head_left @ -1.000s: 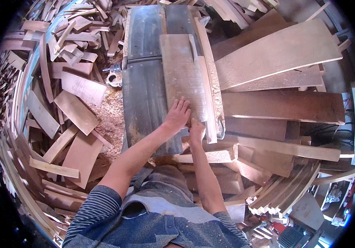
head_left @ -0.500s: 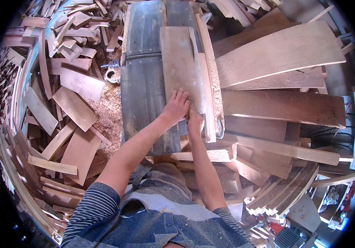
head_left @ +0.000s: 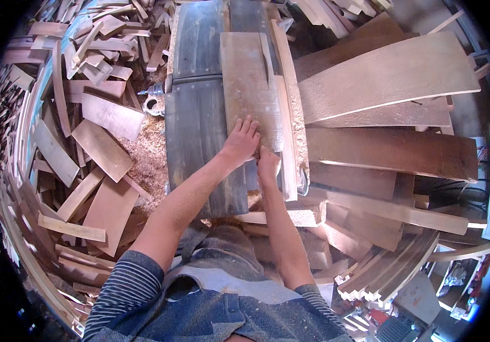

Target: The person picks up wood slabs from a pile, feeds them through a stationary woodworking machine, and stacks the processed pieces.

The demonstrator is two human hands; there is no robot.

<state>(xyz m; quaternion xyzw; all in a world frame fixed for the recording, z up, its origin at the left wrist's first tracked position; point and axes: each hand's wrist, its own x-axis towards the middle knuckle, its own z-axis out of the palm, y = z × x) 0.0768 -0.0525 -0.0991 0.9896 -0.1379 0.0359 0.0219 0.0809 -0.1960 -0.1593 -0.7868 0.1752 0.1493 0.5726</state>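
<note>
A flat brown wooden board lies lengthwise on the dark metal bed of what looks like a jointer. Its right side runs along a pale wooden strip. My left hand rests flat on the board's near part, fingers stretched out and pointing away from me. Just right of it, at the board's near end, my right hand is closed against the end of the board; its fingertips are partly hidden.
Sawdust and a heap of offcuts cover the floor at left. On the right, wide planks fan out close to the bed, with a stack of curved strips nearer me. A small ring-shaped fitting sits left of the bed.
The board has slid slightly away from me along the bed. Both hands have moved forward with it, keeping the same hold.
</note>
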